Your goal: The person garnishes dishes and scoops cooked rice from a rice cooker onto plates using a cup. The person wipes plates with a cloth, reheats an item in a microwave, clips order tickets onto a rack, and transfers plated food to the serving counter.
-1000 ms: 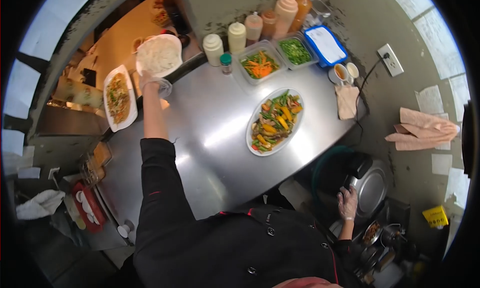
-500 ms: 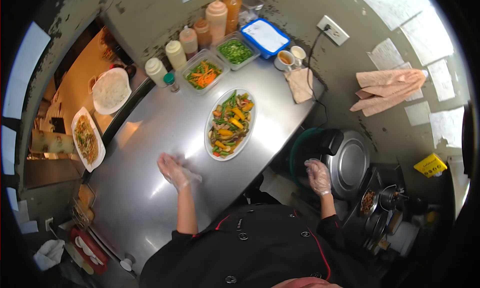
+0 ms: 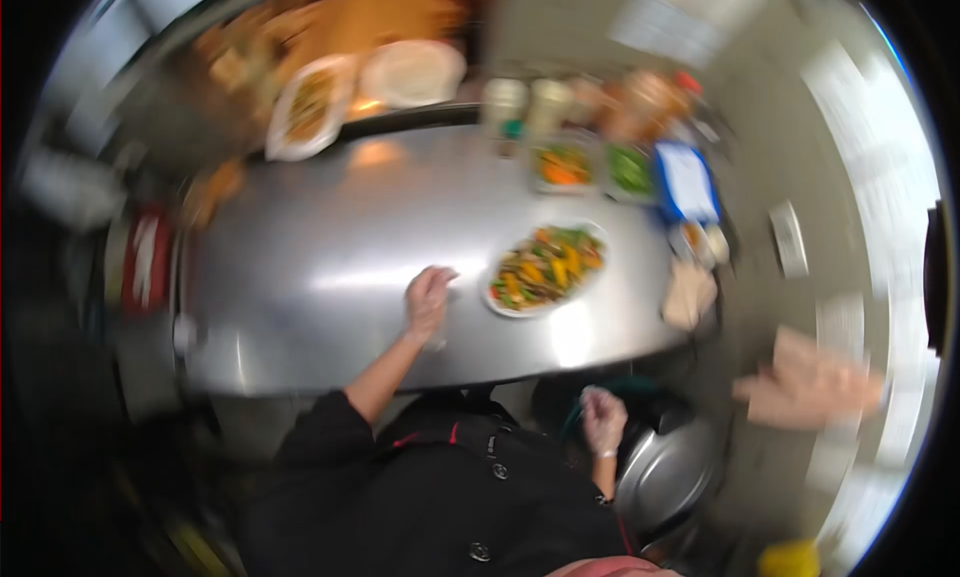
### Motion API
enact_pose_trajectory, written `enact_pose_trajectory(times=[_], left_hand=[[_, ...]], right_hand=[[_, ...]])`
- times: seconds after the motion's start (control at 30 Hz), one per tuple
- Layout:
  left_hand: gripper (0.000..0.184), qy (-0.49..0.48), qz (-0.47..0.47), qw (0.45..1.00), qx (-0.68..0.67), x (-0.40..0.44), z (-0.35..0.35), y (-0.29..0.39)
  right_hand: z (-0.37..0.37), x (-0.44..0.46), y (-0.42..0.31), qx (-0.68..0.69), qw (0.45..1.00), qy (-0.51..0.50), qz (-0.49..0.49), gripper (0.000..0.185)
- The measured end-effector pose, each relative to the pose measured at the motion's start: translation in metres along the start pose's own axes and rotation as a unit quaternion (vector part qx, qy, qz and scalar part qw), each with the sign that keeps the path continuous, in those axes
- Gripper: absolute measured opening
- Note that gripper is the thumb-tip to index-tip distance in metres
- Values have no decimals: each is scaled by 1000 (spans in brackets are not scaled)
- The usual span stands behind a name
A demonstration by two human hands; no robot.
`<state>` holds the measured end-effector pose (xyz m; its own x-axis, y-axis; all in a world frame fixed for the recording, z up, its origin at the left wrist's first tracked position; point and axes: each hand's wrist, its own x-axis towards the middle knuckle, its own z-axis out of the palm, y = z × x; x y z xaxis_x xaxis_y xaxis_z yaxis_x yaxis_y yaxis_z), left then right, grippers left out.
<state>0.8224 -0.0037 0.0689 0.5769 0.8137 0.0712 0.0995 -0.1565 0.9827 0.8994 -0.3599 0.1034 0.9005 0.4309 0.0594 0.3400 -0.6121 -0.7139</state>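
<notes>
On the metal desk (image 3: 300,322), an oval plate (image 3: 516,313) heaped with cooked vegetables (image 3: 546,269) lay toward the front edge, its long side slanting. Just left of that plate, well apart from it only by a strip of bare metal, hovered the left hand (image 3: 428,302) in a clear glove; its grip was loosely open, fingers slightly bent, with nothing seen in it. Below the plate and to its right, past the desk's edge, was the right hand (image 3: 604,422), gloved likewise, its fingers partly curled; blur hid how far that grip was closed, and no object showed in it. A round metal lid (image 3: 668,477) lay farther below the plate, near the right hand.

Above the plate stood a tub of orange and green shreds (image 3: 562,165), and up and to its right a tub of chopped greens (image 3: 628,167), with a blue-edged container (image 3: 690,182) beyond. Behind these, also above the plate, was a blurred row of bottles (image 3: 548,107). To the right of the plate lay a folded cloth (image 3: 690,295), just below two small cups. Far up and left of the plate were a long white dish of noodles (image 3: 310,105) and a rounded white plate (image 3: 412,75).
</notes>
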Motion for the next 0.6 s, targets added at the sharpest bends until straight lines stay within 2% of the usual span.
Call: enact_pose_trajectory(times=[0.1, 0.17, 0.2, 0.23, 0.27, 0.33, 0.4, 0.47, 0.53, 0.57, 0.6], left_hand=[[15, 104, -24, 992, 71, 1, -34, -7], [16, 169, -46, 979, 107, 0, -80, -5], [18, 201, -58, 971, 114, 2, -104, -12], [19, 225, -69, 965, 118, 8, -127, -24], [19, 266, -34, 963, 20, 20, -158, -72], [8, 297, -124, 941, 105, 35, -211, -71], [15, 269, -223, 935, 59, 79, -283, -148], [19, 177, -203, 923, 275, 118, -334, -173], [27, 122, -191, 844, 486, 160, -373, -160], [33, 96, -188, 784, 584, 182, -389, -156], [32, 127, -169, 778, 591, 209, -409, -178]], right_hand=[[27, 31, -12, 18, 981, -160, -111, 10], [37, 55, -17, -12, 957, -217, -191, 10], [40, 68, -23, -51, 948, -199, -242, 8], [44, 80, -32, -3, 956, -196, -220, 7], [48, 90, -41, 42, 961, -191, -194, 6], [61, 108, -54, 119, 965, -204, -112, 6], [73, 118, -77, 47, 962, -220, -153, 8], [95, 115, -119, 61, 958, -216, -178, 8], [117, 111, -164, 0, 941, -209, -264, 8], [134, 105, -174, 31, 947, -219, -234, 8], [148, 99, -191, 43, 943, -209, -254, 8]])
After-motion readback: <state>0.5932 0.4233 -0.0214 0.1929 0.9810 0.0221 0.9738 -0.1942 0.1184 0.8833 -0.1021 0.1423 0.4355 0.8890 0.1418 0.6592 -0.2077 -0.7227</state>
